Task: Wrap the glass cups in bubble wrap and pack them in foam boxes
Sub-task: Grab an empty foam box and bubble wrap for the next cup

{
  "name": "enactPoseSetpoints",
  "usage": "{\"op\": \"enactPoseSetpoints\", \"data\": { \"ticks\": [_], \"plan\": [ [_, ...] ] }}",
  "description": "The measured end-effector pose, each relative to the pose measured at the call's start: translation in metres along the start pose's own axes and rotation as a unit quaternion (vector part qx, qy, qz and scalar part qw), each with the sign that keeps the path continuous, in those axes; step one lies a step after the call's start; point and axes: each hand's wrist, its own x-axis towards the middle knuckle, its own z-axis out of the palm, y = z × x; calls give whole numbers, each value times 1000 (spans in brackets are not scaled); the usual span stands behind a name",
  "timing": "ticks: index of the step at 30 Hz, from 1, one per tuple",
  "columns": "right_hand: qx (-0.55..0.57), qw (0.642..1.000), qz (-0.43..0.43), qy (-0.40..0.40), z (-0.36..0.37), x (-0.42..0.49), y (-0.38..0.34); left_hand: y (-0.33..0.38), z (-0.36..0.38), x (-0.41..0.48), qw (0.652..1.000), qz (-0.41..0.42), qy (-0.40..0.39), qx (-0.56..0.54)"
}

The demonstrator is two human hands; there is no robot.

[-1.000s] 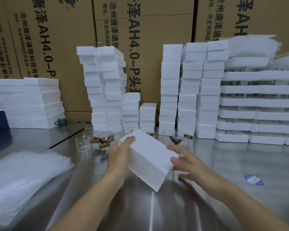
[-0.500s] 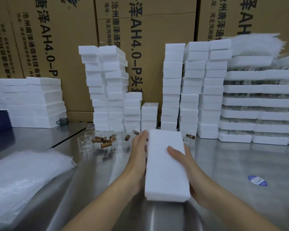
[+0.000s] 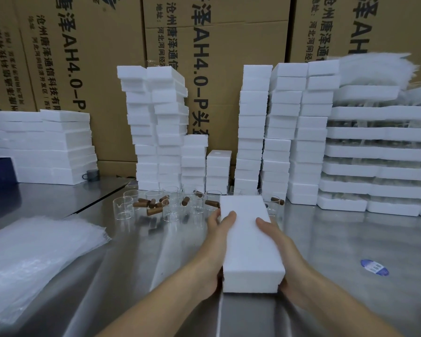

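A long white foam box [image 3: 249, 242] lies lengthwise in front of me on the steel table [image 3: 350, 239], with a seam showing along its near end. My left hand [image 3: 215, 242] grips its left side, thumb over the top. My right hand [image 3: 281, 246] grips the right side the same way. Several clear glass cups [image 3: 170, 209] stand just beyond the box to the left, mixed with brown wooden stoppers [image 3: 153, 210]. A pile of bubble wrap sheets [image 3: 32, 259] lies at the left.
Tall stacks of white foam boxes [image 3: 156, 127] stand along the back in front of brown cartons [image 3: 216, 45]. Flat foam trays [image 3: 379, 152] are stacked at the right, foam slabs [image 3: 41, 147] at the left. A blue sticker [image 3: 374, 267] lies on the table at the right.
The foam box was tilted between my hands a second ago. It has been turned lengthwise and lowered flat, and both hands have closed in on its sides.
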Motion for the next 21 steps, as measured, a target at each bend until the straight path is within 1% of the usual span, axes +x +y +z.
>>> {"op": "enactPoseSetpoints", "data": {
  "ticks": [3, 5, 7, 8, 11, 13, 15, 18, 21],
  "plan": [
    [13, 999, -40, 21, 3, 3, -6, 13, -1, 0, 999, -3, -26, 24],
    [12, 996, -67, 50, 0, 6, -13, 23, -7, -1, 995, -24, -75, 53],
    [-13, 993, -90, 72, -4, 7, -23, 26, -12, -3, 986, -49, -131, 90],
    [-29, 992, -90, 82, -8, 7, -25, 23, -14, -5, 984, -52, -134, 105],
    [-58, 993, -55, 87, -16, 4, -26, 9, -7, -2, 989, -40, -63, 126],
    [-69, 992, -35, 101, -21, 2, -25, 10, 1, 7, 995, -31, -32, 87],
    [-68, 988, -39, 134, -31, 3, -23, 31, 2, 29, 999, -9, -15, 29],
    [-58, 985, -31, 159, -46, 9, -17, 83, 2, 65, 997, 40, -14, -64],
    [-37, 986, -26, 160, -55, 17, -13, 134, 11, 99, 984, 100, -15, -148]
  ]
}}
